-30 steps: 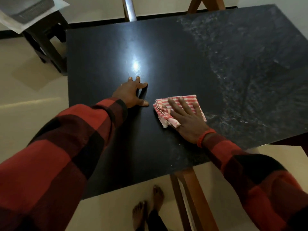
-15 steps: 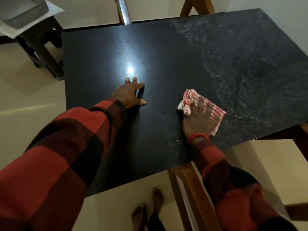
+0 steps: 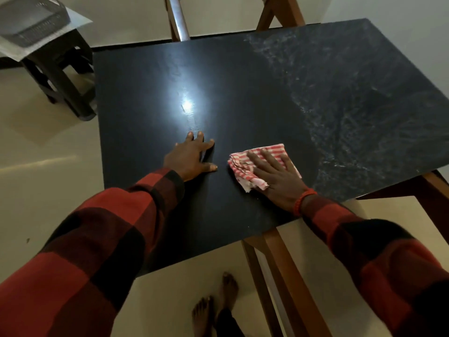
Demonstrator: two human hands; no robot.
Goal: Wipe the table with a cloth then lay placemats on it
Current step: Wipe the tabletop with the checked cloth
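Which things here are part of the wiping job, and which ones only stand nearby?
Part of the job:
- striped cloth, pressed flat by the right hand
- black table
- left hand, resting on the table

Only nearby:
- dark stool
- grey basket on a sheet on the stool

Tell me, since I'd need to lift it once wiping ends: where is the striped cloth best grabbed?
Probably at the bunched folds on the striped cloth's left edge, coming from above and the left. There the layers stand up, while the rest lies flat on the table beneath the right hand.
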